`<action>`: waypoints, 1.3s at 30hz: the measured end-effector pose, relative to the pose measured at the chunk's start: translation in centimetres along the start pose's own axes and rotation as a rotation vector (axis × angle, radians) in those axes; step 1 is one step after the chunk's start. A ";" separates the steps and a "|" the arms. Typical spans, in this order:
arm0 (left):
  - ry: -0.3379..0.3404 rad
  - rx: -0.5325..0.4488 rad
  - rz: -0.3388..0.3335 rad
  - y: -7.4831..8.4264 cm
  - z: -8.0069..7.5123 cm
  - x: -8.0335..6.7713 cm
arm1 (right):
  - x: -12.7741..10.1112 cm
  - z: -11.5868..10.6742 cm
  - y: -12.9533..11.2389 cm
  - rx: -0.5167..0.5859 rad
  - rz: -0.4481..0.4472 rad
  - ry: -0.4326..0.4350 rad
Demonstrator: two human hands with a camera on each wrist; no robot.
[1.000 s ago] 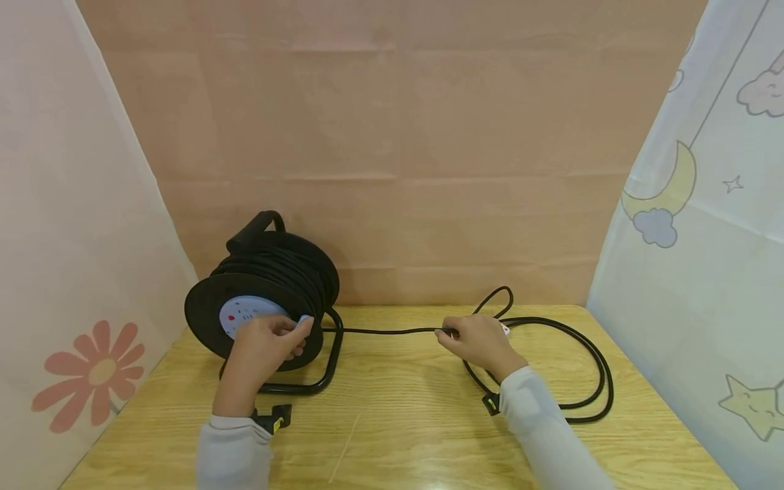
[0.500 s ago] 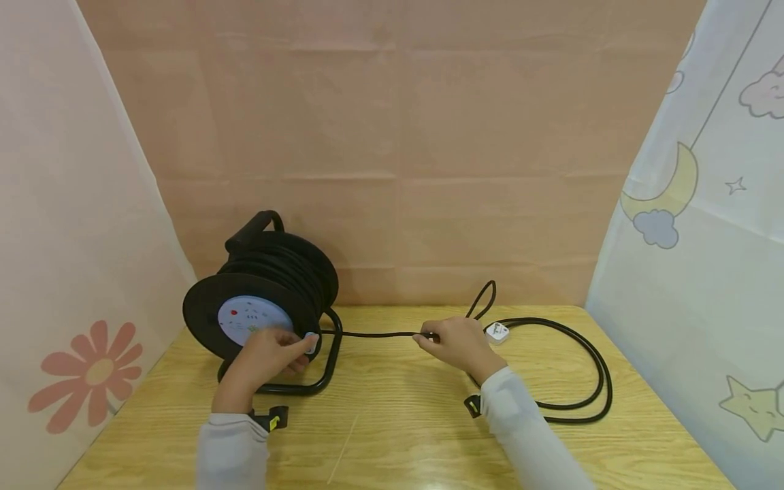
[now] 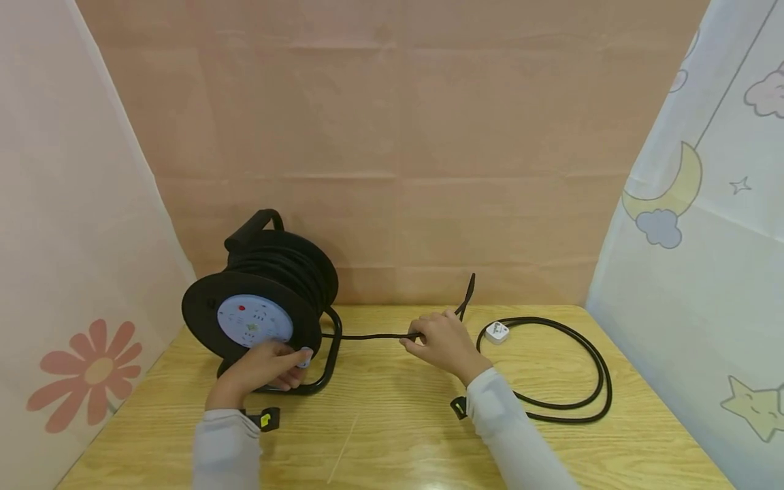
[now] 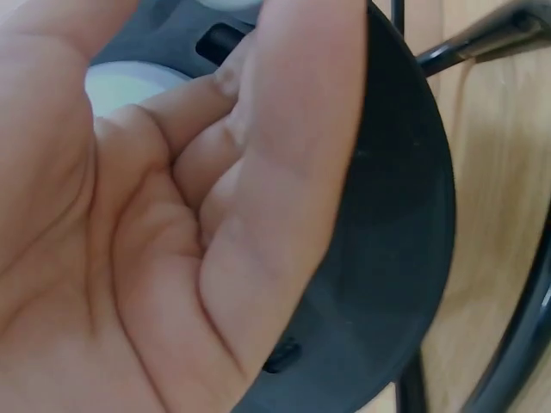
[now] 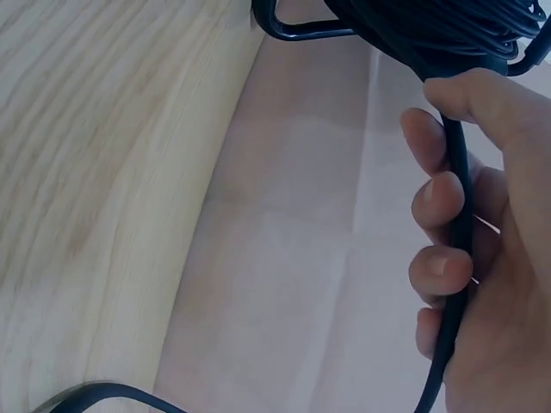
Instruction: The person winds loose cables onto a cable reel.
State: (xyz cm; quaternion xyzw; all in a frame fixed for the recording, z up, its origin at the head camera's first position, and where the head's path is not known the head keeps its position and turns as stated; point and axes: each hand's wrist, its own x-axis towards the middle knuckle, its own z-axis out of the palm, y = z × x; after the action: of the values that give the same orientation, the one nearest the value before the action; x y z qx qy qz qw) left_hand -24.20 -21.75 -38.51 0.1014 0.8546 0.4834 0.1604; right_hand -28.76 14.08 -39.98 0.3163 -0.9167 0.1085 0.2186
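A black cable reel (image 3: pixel 272 252) stands on its tube frame at the left of the table, with black cable wound round its drum. My left hand (image 3: pixel 263 367) pinches the pale winding knob (image 3: pixel 304 357) at the lower right of the reel's front disc. In the left wrist view the palm and curled fingers hide the knob. A stretch of black cable (image 3: pixel 373 336) runs right from the reel into my right hand (image 3: pixel 446 344). My right fingers curl round that cable, as the right wrist view also shows. Behind this hand a short loop of cable sticks up.
A white plug (image 3: pixel 497 332) lies on the table at the right. Beside it loose cable (image 3: pixel 603 371) lies in a wide curve. Printed sheets hang left and right, and a plain tan sheet (image 3: pixel 392 150) hangs behind the wooden table (image 3: pixel 367 435).
The reel's face has turned clockwise, and my left hand has moved down with the knob. My right hand has moved left with the cable, drawing in the loose length and uncovering the plug.
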 end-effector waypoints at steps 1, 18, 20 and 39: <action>-0.010 -0.007 -0.002 -0.1 0.0 0.0 | 0.0 0.0 -0.1 0.020 -0.001 -0.006; -0.107 -0.083 -0.023 -3.5 -0.6 0.2 | 0.5 2.8 -1.4 -0.028 -0.015 0.089; -0.117 -0.100 -0.027 -3.7 -0.6 0.2 | 0.5 3.0 -1.5 -0.034 -0.009 0.089; -0.031 -0.092 -0.048 -6.3 -1.7 -0.1 | 1.3 4.0 -3.9 -0.103 0.058 0.102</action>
State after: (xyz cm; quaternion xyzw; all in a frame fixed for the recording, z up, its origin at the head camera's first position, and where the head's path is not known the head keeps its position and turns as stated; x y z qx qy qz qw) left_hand -24.83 -26.34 -43.09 0.0810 0.8311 0.5164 0.1898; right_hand -28.60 9.02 -42.66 0.2723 -0.9174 0.0835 0.2780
